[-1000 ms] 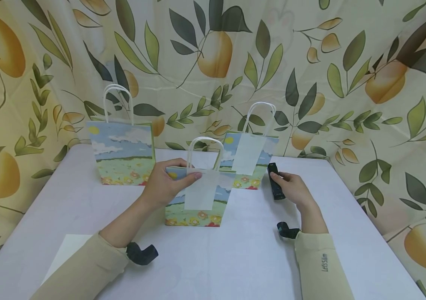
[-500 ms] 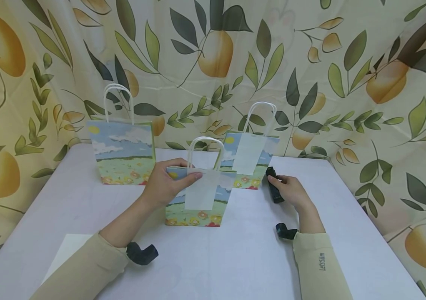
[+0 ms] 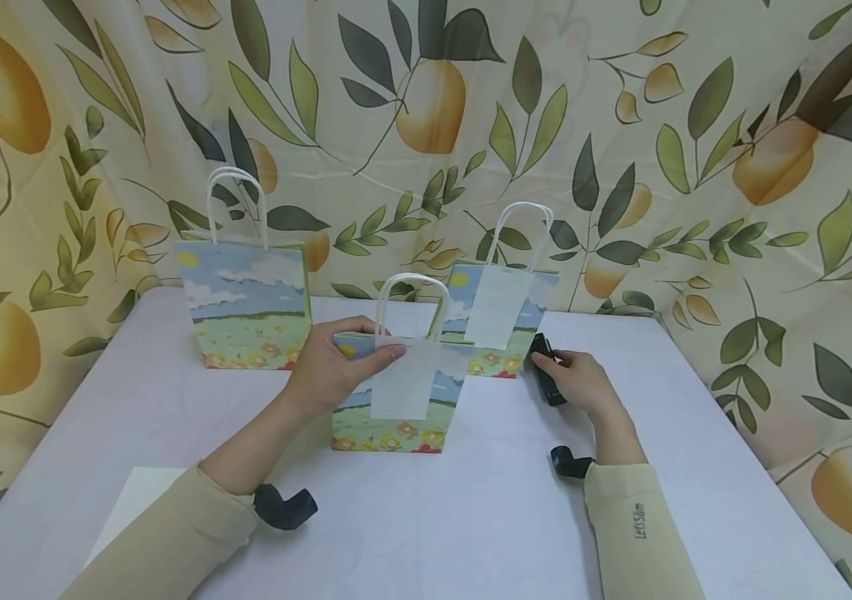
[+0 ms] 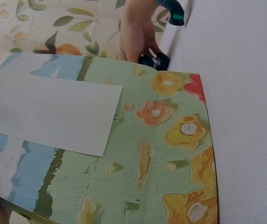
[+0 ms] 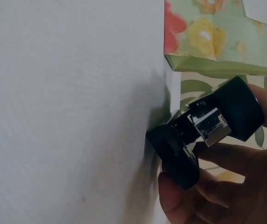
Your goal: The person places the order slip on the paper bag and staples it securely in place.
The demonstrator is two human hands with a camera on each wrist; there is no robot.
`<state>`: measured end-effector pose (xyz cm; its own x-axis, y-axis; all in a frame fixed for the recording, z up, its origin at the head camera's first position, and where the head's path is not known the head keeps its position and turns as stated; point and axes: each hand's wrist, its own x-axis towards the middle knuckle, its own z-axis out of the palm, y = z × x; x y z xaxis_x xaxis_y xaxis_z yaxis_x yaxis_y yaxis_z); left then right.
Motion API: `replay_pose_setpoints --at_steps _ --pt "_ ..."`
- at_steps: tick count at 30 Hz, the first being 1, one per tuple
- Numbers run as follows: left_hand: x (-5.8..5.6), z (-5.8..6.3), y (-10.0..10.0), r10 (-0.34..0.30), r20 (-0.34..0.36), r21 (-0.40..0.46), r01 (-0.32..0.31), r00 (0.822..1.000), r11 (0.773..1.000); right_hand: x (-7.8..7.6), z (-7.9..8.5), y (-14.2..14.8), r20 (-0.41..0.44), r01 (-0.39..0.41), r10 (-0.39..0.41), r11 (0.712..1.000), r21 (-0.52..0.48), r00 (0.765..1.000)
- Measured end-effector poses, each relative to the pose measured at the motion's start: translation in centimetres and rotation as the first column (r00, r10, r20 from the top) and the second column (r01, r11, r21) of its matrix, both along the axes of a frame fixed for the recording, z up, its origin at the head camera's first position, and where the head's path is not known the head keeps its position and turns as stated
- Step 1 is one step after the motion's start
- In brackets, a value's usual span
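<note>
Shifted slightly left, away from the right edge of the desk: black stapler, held in my right grip. Front paper bag: pinched by my left grip.

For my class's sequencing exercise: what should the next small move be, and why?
Probably bring the stapler to the front bag: the left hand pinches a white card against it, while the right hand holds the stapler away from both.

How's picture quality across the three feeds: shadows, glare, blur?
Head: flat, soft light, only faint shadows on the white table; right wrist: broad soft shadow beside the black stapler, with small bright glints on it; left wrist: the front bag reads clearly but is cropped, while the stapler beyond looks softer.
</note>
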<state>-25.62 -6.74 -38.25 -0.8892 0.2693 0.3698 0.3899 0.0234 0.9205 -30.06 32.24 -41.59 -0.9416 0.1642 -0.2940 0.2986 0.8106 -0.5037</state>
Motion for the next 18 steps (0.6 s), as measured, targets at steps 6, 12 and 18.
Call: replay_pose_setpoints --at_steps 6,12,18 --pt "0.0 0.1 0.0 0.007 -0.005 -0.009 -0.007 1.000 1.000 0.1 0.2 0.4 -0.041 -0.003 0.003 1.000 0.002 0.999" --pt "0.0 0.1 0.0 0.009 -0.004 -0.019 -0.009 1.000 1.000 0.0 0.1 0.8 -0.042 0.035 -0.037 0.999 -0.031 0.998" --pt "-0.2 0.2 -0.4 -0.009 0.032 -0.066 0.011 0.999 0.998 0.2 0.4 1.2 -0.031 0.055 -0.055 0.998 -0.022 0.998"
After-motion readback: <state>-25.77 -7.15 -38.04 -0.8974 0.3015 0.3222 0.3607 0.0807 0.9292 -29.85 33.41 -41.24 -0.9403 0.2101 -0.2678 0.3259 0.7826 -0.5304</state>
